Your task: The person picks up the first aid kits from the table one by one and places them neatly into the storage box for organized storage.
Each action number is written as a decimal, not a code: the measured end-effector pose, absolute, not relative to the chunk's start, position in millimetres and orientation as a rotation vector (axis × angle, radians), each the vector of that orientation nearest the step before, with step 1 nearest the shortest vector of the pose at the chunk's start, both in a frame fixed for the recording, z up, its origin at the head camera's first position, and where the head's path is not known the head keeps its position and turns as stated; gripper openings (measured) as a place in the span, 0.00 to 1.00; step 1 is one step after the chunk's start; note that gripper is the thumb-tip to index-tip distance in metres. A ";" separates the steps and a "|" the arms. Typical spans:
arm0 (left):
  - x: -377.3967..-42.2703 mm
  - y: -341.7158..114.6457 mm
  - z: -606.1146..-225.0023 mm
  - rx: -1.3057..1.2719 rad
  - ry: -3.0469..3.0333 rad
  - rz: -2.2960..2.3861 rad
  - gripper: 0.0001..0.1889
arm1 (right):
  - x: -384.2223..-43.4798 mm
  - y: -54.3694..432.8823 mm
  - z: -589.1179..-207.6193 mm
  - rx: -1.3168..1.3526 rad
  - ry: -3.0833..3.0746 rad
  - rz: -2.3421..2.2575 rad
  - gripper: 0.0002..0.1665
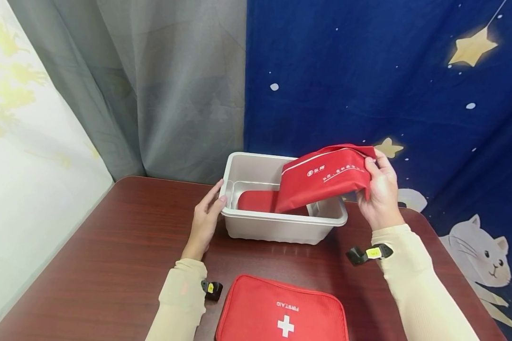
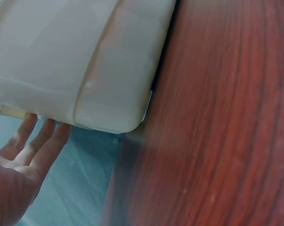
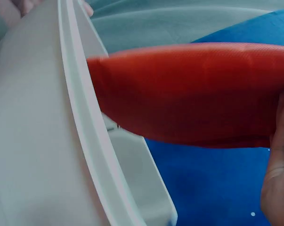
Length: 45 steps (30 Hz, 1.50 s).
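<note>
Far L, a dark brown table (image 1: pixel 123 246) runs back to a grey curtain (image 1: pixel 192 94). L hand (image 1: pixel 205 215) is at the L end of an off-white plastic bin (image 1: pixel 273 229), thumb at the rim; per the L wrist view its fingers are fairly straight & spread, tips against the bin, not curled round it AFAICT. Bin stands on the tbl, long side facing the person. Inside, a flat red item (image 1: pixel 256 201) lies low, partly hidden, so can't tell what it is. Nearer the person, a red first aid bag (image 1: pixel 283 310) w/ white cross lies flat on the tbl, cut off by the bottom of the head view, no hand on it. Then the red pouch (image 1: pixel 320 180), w/ white print: tilted, L end low over the bin's opening, R end up past the bin's R end. Can't tell if it touches the red item. Key relation: pouch lies L of the R hand (image 1: pixel 379 192), long axis slanting down-L from its fingers; R hand is clearly nearer. Thumb in front, fingers behind, pinching the pouch's R end. Behind, far R: blue star-print curtain (image 1: pixel 388 94).
</note>
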<state>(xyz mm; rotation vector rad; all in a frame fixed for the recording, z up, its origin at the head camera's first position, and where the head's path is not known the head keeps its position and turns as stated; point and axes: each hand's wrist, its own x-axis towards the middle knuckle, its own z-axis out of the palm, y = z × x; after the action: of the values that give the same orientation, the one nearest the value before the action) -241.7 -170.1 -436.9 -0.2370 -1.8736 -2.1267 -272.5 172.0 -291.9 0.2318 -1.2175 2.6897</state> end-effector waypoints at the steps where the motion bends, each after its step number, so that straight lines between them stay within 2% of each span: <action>1: -241.7 -170.2 -436.9 -0.234 -1.877 -2.127 0.25 | -272.7 169.3 -292.5 0.227 -1.229 2.686 0.14; 18: -242.2 -169.7 -435.8 -0.232 -1.885 -2.120 0.25 | -277.8 124.0 -304.1 0.167 -1.378 2.700 0.16; 27: -241.3 -170.1 -435.0 -0.229 -1.882 -2.122 0.25 | -280.9 108.2 -314.3 0.122 -1.460 2.659 0.13; 45: -241.8 -170.3 -435.1 -0.235 -1.877 -2.127 0.25 | -281.9 113.9 -327.9 0.109 -1.942 2.483 0.23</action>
<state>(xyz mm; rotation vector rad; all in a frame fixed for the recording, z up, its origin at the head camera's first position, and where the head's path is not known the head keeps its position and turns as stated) -241.8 -170.3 -435.1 -0.2349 -1.8773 -2.1269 -281.9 113.9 -327.9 0.1086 -1.9420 2.4825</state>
